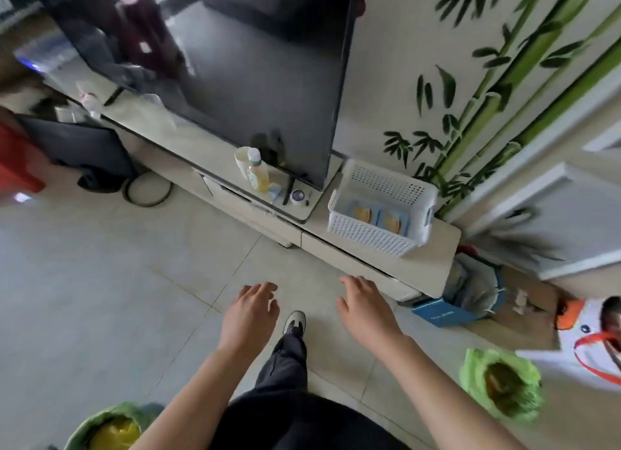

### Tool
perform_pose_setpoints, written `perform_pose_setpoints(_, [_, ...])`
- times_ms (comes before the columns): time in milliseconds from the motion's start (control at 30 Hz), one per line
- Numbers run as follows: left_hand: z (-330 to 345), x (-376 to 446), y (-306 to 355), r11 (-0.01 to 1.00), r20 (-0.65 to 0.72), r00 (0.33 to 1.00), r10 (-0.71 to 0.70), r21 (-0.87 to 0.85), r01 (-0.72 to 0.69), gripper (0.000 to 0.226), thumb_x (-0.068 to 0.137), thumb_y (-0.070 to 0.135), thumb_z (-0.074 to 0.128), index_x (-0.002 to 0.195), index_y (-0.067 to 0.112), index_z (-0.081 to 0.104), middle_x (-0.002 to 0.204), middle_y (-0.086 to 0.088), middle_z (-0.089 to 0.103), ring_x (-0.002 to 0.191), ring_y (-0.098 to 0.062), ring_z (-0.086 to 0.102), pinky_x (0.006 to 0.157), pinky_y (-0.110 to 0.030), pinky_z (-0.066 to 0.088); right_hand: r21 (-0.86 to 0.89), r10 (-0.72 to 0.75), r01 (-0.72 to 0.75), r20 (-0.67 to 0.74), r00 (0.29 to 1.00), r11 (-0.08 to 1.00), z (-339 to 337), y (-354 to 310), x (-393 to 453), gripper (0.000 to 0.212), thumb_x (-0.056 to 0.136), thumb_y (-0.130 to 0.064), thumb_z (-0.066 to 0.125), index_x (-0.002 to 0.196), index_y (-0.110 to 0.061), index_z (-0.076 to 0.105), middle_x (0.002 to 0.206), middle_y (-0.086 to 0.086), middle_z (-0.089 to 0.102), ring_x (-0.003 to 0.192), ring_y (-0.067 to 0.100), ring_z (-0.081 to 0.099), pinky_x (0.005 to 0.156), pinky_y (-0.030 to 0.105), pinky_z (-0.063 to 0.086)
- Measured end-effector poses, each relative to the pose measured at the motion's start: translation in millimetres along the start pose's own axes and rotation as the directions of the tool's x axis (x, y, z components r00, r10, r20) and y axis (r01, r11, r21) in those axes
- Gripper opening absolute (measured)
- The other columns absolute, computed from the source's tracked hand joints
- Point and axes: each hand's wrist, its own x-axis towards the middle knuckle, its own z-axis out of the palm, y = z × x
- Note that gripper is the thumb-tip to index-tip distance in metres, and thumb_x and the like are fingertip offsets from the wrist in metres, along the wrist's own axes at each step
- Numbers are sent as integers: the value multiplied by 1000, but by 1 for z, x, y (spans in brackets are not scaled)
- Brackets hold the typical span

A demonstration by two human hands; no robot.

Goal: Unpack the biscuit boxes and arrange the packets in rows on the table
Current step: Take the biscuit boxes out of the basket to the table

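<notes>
**A:** What's the room like from where you sit?

**B:** I see a pale tiled floor point(100, 281) and a long low TV cabinet point(433, 248) against a wall point(504, 90) painted with green bamboo. A big dark television point(262, 90) stands on the cabinet. The white perforated basket point(383, 207) sits on the cabinet's right end, just beside the television's corner, and two blue biscuit packets point(378, 216) lie flat side by side in its bottom.

**A:** And the hands?

**B:** My left hand point(250, 312) and right hand point(364, 308) both hover over the floor, fingers loosely spread, holding nothing. They're well short of the basket. A trouser leg and a shoe point(295, 322) show between them.

**A:** Anything unclear?

**B:** The frame is blurred. The television only gives back smeared reflections. Whether the basket holds more under its near wall, I cannot tell. At the cabinet's end a blue box point(443, 312) and a lined bin point(470, 285) crowd together; their contents are unreadable.

**A:** What else is around?

**B:** A bottle of yellow drink point(258, 174) and a white cup point(242, 159) near the television's foot, green-lined bins at lower left point(104, 422) and right point(500, 382), a red object point(16, 164) cut off at the left edge.
</notes>
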Motion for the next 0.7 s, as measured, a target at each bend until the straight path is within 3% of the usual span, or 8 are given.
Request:
perform_pose_setpoints(400, [22,180,79,955,206,936,285,22,-296,33,93,19,52,125,21,59,118,5,65,118,-17,50,93,-33,45,97,340,-331,-95,936,939,-59,89,93,37,98,-27,47,132,-12,46,126,6,55,118,24,49,96,34,45])
perform_pose_setpoints(700, [64,253,148,917,291,889,352,80,-390,32,91,20,51,122,22,59,114,7,66,113,-17,52,85,-31,45,158,445,-431,-64,893,888,-88,163,144,39,98,-26,48,133,-9,47,125,9,56,118,25,50,95,34,46])
